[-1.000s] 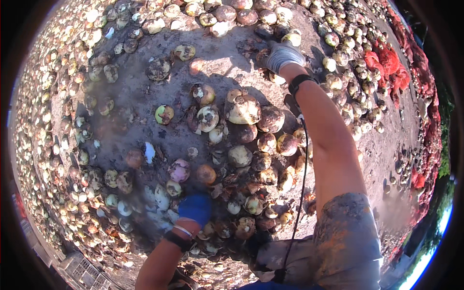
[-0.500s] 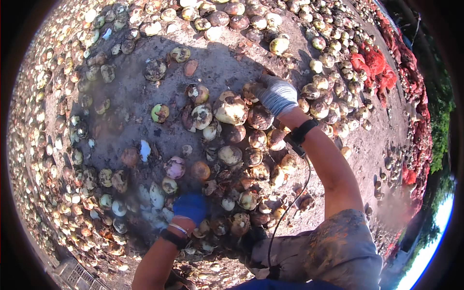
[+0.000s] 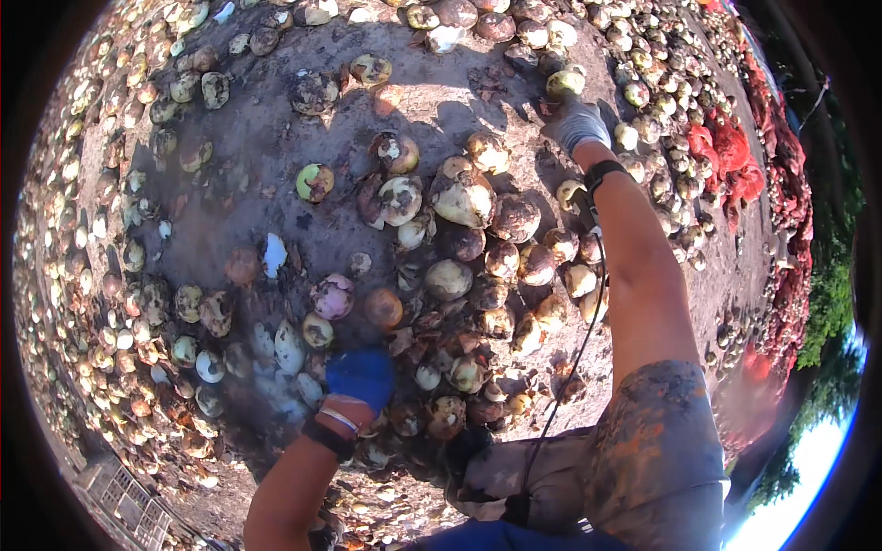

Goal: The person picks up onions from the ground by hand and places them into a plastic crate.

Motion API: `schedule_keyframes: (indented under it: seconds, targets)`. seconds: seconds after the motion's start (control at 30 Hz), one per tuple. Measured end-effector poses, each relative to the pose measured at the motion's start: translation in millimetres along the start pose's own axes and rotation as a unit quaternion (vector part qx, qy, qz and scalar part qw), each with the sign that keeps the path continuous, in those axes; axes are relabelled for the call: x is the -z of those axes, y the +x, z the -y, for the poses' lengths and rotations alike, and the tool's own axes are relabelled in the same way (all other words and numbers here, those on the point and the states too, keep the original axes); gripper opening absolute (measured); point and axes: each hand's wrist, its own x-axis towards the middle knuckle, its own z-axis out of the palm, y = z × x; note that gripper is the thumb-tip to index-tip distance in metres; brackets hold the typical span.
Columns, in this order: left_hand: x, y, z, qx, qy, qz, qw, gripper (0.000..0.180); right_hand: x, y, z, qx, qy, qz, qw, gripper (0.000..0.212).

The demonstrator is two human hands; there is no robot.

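Note:
My right hand point(image 3: 577, 126), in a grey-white knit glove, reaches far out over the ground. Its fingertips come up beside a yellow-green onion point(image 3: 565, 84), and whether they touch it I cannot tell. My left hand point(image 3: 360, 378), in a blue glove, is low over the near onions with its back toward me; its fingers are hidden. Close to it lie an orange-brown onion point(image 3: 383, 308), a purple onion point(image 3: 333, 297) and a pale onion point(image 3: 318, 330). Between my hands sits a cluster with a large peeling onion point(image 3: 462, 195) and a dark onion point(image 3: 515, 218).
Onions, many dirty or peeling, cover the ground all around. Red mesh netting point(image 3: 732, 156) lies at the right. A plastic crate point(image 3: 124, 500) stands at the lower left. A black cable point(image 3: 577, 363) runs from my right wrist along my forearm.
My right hand has moved away from the onion cluster, farther out toward the yellow-green onion. My left hand stays near the same spot. The whole view has shifted slightly.

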Motion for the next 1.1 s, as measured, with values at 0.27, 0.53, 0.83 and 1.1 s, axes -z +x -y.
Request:
schedule_keyframes:
  seconds: [0.27,0.53,0.83,1.1]
  targets:
    - [-2,10,-3,0.004,0.030,0.047,0.998,0.018,-57,-10,-64,-0.005,0.308,-0.001,0.951,0.048]
    - [0,6,2,0.043,0.051,0.065,0.996,0.018,-11,-240,-8,0.010,0.806,0.259,0.532,0.071]
    - [44,-24,-64,0.135,-0.659,0.027,0.740,0.057,-60,-388,34,0.146,0.545,0.265,0.782,0.076]
    - [6,-48,-64,0.006,-0.390,0.029,0.920,0.076,-33,-418,48,-0.036,0.614,0.494,0.614,0.075]
